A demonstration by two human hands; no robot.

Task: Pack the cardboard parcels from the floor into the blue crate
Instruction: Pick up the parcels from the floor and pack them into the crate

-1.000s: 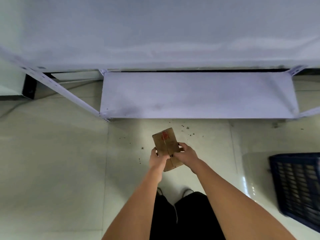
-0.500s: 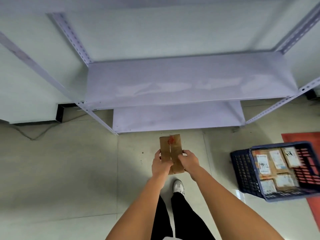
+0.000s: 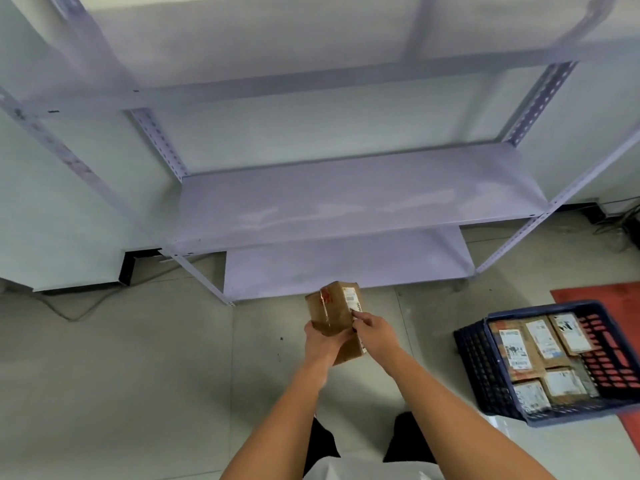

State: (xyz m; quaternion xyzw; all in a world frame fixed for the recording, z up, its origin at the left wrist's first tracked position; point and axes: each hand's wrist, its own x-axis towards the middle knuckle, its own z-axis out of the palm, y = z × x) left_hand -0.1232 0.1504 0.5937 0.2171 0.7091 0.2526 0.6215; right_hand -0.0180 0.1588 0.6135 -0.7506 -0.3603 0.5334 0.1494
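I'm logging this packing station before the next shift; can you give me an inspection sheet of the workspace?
Surface: pale tiled floor, a few dark specks.
Job's things: cardboard parcel held in the air; blue crate on the floor to the right, holding several labelled parcels.
Clutter: nothing seen.
Hands: left hand grips the parcel from below; right hand holds its labelled side.
Cables: one cable on the floor at left; more cables at far right.
Surroundings: grey metal shelving, shelves bare; red mat under the crate.
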